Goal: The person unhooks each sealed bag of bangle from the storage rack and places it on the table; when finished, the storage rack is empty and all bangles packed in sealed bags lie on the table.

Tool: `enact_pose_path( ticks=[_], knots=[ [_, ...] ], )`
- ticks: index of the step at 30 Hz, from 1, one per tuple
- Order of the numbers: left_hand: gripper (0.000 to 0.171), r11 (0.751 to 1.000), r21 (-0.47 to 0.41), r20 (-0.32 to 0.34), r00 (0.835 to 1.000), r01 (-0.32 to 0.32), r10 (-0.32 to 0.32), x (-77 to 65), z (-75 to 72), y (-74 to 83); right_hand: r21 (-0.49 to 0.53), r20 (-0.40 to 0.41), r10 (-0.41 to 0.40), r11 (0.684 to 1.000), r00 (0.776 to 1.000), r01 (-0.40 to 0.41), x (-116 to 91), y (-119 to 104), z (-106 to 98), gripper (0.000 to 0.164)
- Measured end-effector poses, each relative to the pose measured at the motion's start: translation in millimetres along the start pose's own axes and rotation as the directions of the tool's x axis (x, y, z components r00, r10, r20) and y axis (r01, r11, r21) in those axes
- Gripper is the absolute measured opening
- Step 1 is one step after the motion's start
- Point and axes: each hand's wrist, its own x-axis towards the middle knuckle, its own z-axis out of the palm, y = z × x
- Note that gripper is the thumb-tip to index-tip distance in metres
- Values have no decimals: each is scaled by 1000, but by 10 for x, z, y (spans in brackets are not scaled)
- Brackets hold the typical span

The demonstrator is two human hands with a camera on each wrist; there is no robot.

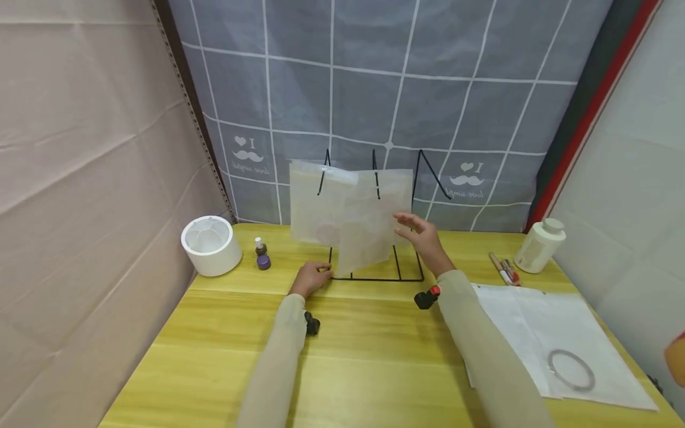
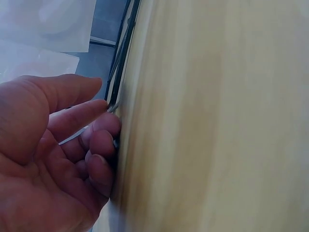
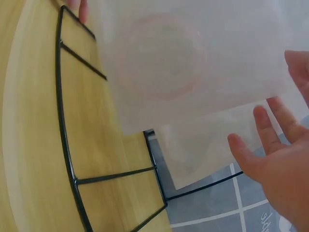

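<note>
A black wire rack (image 1: 374, 279) stands on the table with three upright hooks at its back. Two frosted, translucent bags hang from the left and middle hooks, the front bag (image 1: 366, 232) overlapping the back bag (image 1: 316, 205). A faint pinkish ring (image 3: 166, 94) shows through the front one. My left hand (image 1: 310, 279) holds the rack's front left corner, index fingertip on the wire and the other fingers curled beside it (image 2: 58, 130). My right hand (image 1: 425, 241) is spread at the bags' right edge, its fingertips overlapping the edge in the head view.
On the right lie white frosted bags (image 1: 514, 321) with a grey ring (image 1: 571, 370), beside a white bottle (image 1: 540, 245) and small sticks (image 1: 503, 270). At the left are a white round container (image 1: 211, 246) and a small purple-capped bottle (image 1: 262, 255). A grey checked curtain (image 1: 364, 101) hangs behind.
</note>
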Motion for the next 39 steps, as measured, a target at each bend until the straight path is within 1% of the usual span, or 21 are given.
enact_pose_path(
  ticks=[3, 7, 12, 16, 20, 24, 26, 30, 31, 35, 39],
  knots=[
    [35, 1000, 10, -1, 1000, -15, 15, -6, 7, 15, 30, 2, -24, 999, 1000, 24, -71, -144, 19, 38],
    [36, 1000, 14, 9, 1000, -15, 15, 10, 6, 3, 38, 22, -109, 993, 994, 108, -162, -195, 46, 37],
    [37, 1000, -11, 13, 1000, 1, -1, 9, -13, 14, -27, 53, -196, 980, 979, 197, -218, -266, 91, 42],
    [36, 1000, -11, 19, 1000, 14, -14, -10, -10, 21, -72, 67, -235, 968, 970, 239, -286, -316, 110, 43],
    [36, 1000, -21, 22, 1000, 20, -20, -26, 0, 19, -92, 65, -269, 957, 961, 275, -363, -349, 119, 42],
    [36, 1000, -25, 14, 1000, 15, -14, -27, -1, 23, -132, 54, -331, 933, 942, 335, -398, -329, 115, 41],
    [36, 1000, -25, 11, 1000, 14, -13, -29, -7, 29, -168, 51, -373, 911, 926, 376, -387, -260, 100, 40],
    [37, 999, -32, 10, 1000, 13, -12, -37, -17, 38, -264, 42, -455, 854, 890, 449, -359, -110, 66, 39],
    [37, 999, -41, 14, 1000, 17, -16, -39, -18, 40, -288, 40, -475, 837, 879, 465, -365, -102, 61, 38],
    [36, 999, -37, 5, 1000, 9, -8, -45, -10, 39, -366, 30, -540, 777, 841, 512, -407, -137, 50, 36],
    [36, 1000, -23, 0, 1000, 3, -3, -44, 10, 29, -460, 35, -599, 701, 800, 545, -474, -233, 40, 35]
  ],
)
